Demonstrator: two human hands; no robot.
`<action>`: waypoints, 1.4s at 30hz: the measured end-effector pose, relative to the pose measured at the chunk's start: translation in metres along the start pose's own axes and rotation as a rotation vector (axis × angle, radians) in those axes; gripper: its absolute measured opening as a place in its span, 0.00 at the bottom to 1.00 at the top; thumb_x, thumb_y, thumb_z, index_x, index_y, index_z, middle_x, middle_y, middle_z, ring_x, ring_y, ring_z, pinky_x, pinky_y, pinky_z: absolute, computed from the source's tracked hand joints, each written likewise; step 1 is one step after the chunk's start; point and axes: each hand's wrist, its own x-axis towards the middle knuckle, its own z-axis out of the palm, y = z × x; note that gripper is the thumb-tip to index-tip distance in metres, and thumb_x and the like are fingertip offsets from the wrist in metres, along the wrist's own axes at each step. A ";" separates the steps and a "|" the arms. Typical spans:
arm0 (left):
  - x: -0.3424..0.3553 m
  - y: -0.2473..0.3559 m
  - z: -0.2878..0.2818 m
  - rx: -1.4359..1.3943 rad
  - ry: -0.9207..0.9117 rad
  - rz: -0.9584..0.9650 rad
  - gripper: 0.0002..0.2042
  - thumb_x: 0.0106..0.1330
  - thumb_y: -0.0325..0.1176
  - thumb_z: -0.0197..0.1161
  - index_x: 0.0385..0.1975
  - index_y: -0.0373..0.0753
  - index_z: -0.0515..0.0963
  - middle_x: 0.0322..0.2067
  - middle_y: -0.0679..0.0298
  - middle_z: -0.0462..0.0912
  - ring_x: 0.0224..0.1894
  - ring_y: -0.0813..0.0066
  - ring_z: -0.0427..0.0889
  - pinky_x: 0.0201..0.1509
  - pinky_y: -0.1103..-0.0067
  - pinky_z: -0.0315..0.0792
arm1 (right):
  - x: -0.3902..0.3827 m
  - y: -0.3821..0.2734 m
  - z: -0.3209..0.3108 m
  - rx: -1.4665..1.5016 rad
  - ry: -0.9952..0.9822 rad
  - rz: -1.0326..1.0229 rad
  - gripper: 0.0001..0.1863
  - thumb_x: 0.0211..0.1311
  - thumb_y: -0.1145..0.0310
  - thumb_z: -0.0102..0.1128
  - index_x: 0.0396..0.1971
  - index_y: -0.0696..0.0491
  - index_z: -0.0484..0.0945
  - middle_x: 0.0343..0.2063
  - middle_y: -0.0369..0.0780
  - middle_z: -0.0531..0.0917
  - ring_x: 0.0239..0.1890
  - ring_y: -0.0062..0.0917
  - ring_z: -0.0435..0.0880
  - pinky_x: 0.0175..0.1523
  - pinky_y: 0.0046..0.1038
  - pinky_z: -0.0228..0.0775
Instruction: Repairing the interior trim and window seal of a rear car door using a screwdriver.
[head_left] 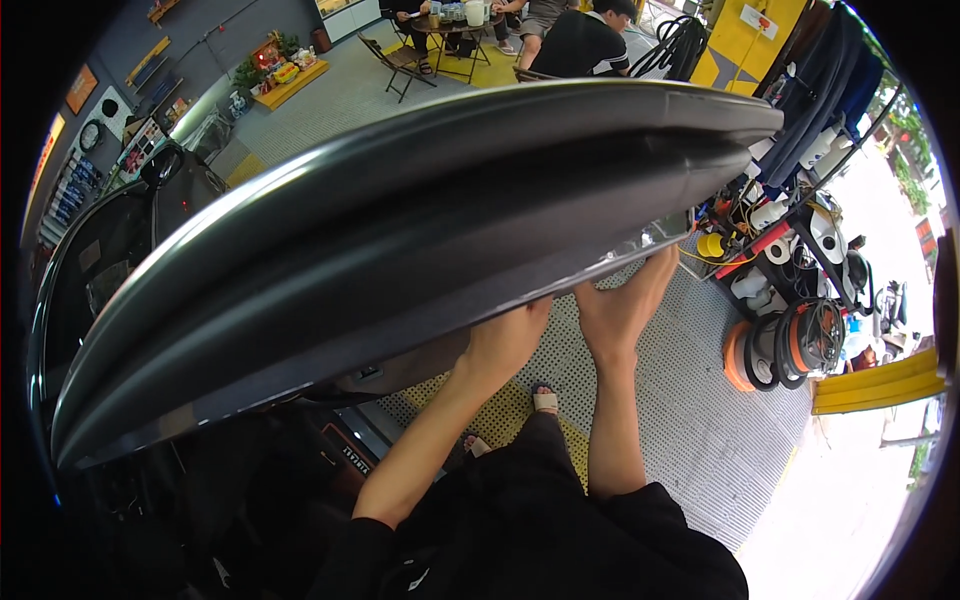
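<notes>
Curved panel: long, dark grey-black panel with a satin sheen and lengthwise grooves (400, 240), spanning the frame from lower left to upper right; whether it is hinged or loose, cannot tell.
Left hand: bare left hand (505, 342) at the panel's lower edge, centre of frame; wrist bent, fingertips hidden by the edge. Closed on it or merely resting, cannot tell.
Right hand: bare right hand (628, 312) right of centre, by the same edge; thumb spread from the fingers, tips partly hidden. Firmness of hold, cannot tell.
Stiffness: judged rigid; the long curve shows no sag.
Weight: judged fairly heavy and awkward from its bulk; two hands seem right.
Grooved face: looks smooth, probably slippery to flat palms and quick to show scratches.
Lower edge: best hold by judgement, fingers hooked behind and hands set wider apart for balance.
Glossy patch: small, shiny, clear-looking strip (650, 236) on the edge just above the right hand; possibly more delicate, better not pressed.
Right-hand surroundings: orange-and-black round-bodied machines (797, 345) at right of frame, on grey perforated flooring (690, 370), well apart from the hand.
</notes>
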 end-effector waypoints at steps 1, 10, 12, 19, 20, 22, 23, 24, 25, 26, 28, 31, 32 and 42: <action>-0.001 0.000 0.002 0.018 -0.013 0.007 0.17 0.61 0.23 0.71 0.51 0.33 0.82 0.50 0.55 0.81 0.45 0.62 0.84 0.49 0.72 0.79 | -0.003 0.001 0.003 -0.026 -0.056 0.042 0.61 0.43 0.61 0.85 0.72 0.66 0.53 0.66 0.59 0.63 0.70 0.56 0.64 0.74 0.47 0.57; -0.004 0.001 0.015 0.240 -0.053 0.094 0.29 0.55 0.32 0.75 0.58 0.33 0.78 0.57 0.56 0.73 0.58 0.54 0.73 0.59 0.63 0.72 | 0.010 0.012 0.024 0.010 -0.026 0.109 0.71 0.37 0.55 0.87 0.75 0.65 0.46 0.70 0.64 0.59 0.71 0.58 0.63 0.73 0.45 0.60; -0.004 0.002 0.017 0.241 -0.045 0.077 0.29 0.54 0.33 0.76 0.58 0.33 0.78 0.56 0.56 0.74 0.57 0.54 0.74 0.57 0.64 0.72 | 0.013 0.015 0.022 -0.010 -0.037 0.116 0.71 0.36 0.54 0.88 0.74 0.66 0.48 0.68 0.64 0.63 0.70 0.57 0.67 0.71 0.43 0.65; -0.002 0.002 0.018 0.198 -0.008 0.070 0.28 0.53 0.33 0.76 0.55 0.35 0.80 0.54 0.57 0.76 0.53 0.56 0.75 0.54 0.65 0.73 | 0.015 0.018 0.021 0.006 0.002 0.077 0.69 0.33 0.53 0.89 0.73 0.66 0.53 0.66 0.65 0.68 0.68 0.56 0.71 0.68 0.42 0.71; -0.001 0.002 0.019 0.197 -0.002 0.069 0.28 0.52 0.33 0.76 0.55 0.35 0.80 0.53 0.58 0.76 0.53 0.56 0.75 0.53 0.65 0.73 | 0.015 0.019 0.022 0.022 0.014 0.069 0.69 0.33 0.53 0.89 0.73 0.66 0.54 0.67 0.64 0.67 0.69 0.55 0.70 0.68 0.42 0.70; 0.000 0.003 0.020 0.184 0.021 0.074 0.28 0.51 0.33 0.77 0.55 0.35 0.81 0.52 0.58 0.77 0.52 0.56 0.76 0.53 0.66 0.73 | 0.013 0.022 0.022 0.091 0.027 0.060 0.69 0.33 0.54 0.89 0.73 0.66 0.54 0.68 0.63 0.66 0.71 0.54 0.67 0.70 0.42 0.68; 0.001 0.004 0.020 0.170 0.025 0.060 0.28 0.51 0.33 0.77 0.55 0.36 0.81 0.52 0.58 0.77 0.52 0.56 0.76 0.53 0.66 0.73 | 0.012 0.024 0.022 0.115 0.047 0.041 0.68 0.34 0.55 0.89 0.73 0.66 0.54 0.69 0.63 0.65 0.72 0.54 0.66 0.71 0.41 0.67; 0.001 0.006 0.021 0.173 0.046 0.076 0.29 0.50 0.34 0.78 0.56 0.37 0.81 0.52 0.58 0.78 0.52 0.57 0.76 0.54 0.66 0.73 | 0.010 0.027 0.021 0.154 0.043 0.033 0.68 0.34 0.56 0.89 0.73 0.65 0.54 0.70 0.62 0.64 0.73 0.53 0.65 0.72 0.42 0.65; 0.002 0.007 0.021 0.150 0.064 0.081 0.29 0.50 0.34 0.79 0.56 0.37 0.81 0.52 0.58 0.78 0.52 0.57 0.76 0.54 0.66 0.73 | 0.007 0.031 0.020 0.201 0.036 0.027 0.67 0.35 0.57 0.89 0.73 0.65 0.54 0.71 0.61 0.64 0.74 0.52 0.63 0.73 0.42 0.64; 0.002 0.008 0.022 0.124 0.074 0.077 0.30 0.50 0.34 0.79 0.56 0.37 0.81 0.52 0.58 0.78 0.52 0.58 0.76 0.54 0.66 0.73 | 0.007 0.037 0.017 0.340 0.043 -0.013 0.60 0.41 0.63 0.87 0.73 0.65 0.57 0.72 0.58 0.64 0.75 0.49 0.63 0.74 0.41 0.63; 0.003 0.011 0.023 0.018 0.080 0.050 0.28 0.52 0.31 0.80 0.54 0.36 0.81 0.52 0.57 0.80 0.51 0.60 0.78 0.55 0.69 0.74 | 0.004 0.048 0.010 0.561 0.068 0.052 0.53 0.47 0.67 0.84 0.70 0.66 0.61 0.70 0.56 0.66 0.73 0.47 0.66 0.73 0.41 0.64; 0.006 0.013 0.030 -0.086 0.157 0.048 0.25 0.54 0.27 0.79 0.53 0.33 0.80 0.50 0.55 0.81 0.49 0.61 0.80 0.55 0.71 0.74 | 0.002 0.064 0.000 0.565 0.124 0.103 0.29 0.59 0.74 0.75 0.59 0.64 0.75 0.57 0.49 0.79 0.61 0.36 0.79 0.64 0.36 0.73; 0.005 0.016 0.033 -0.068 0.153 0.013 0.23 0.56 0.23 0.78 0.52 0.30 0.79 0.48 0.55 0.82 0.47 0.65 0.80 0.55 0.73 0.74 | 0.000 0.066 -0.003 0.496 0.062 0.151 0.25 0.60 0.74 0.73 0.56 0.63 0.77 0.54 0.48 0.81 0.58 0.34 0.80 0.61 0.34 0.74; 0.002 0.017 0.050 -0.067 0.267 -0.158 0.23 0.59 0.19 0.75 0.54 0.30 0.76 0.49 0.59 0.81 0.51 0.71 0.78 0.61 0.75 0.69 | 0.006 0.062 -0.009 0.955 -0.006 0.727 0.10 0.67 0.75 0.67 0.47 0.57 0.84 0.43 0.36 0.83 0.45 0.19 0.79 0.51 0.22 0.70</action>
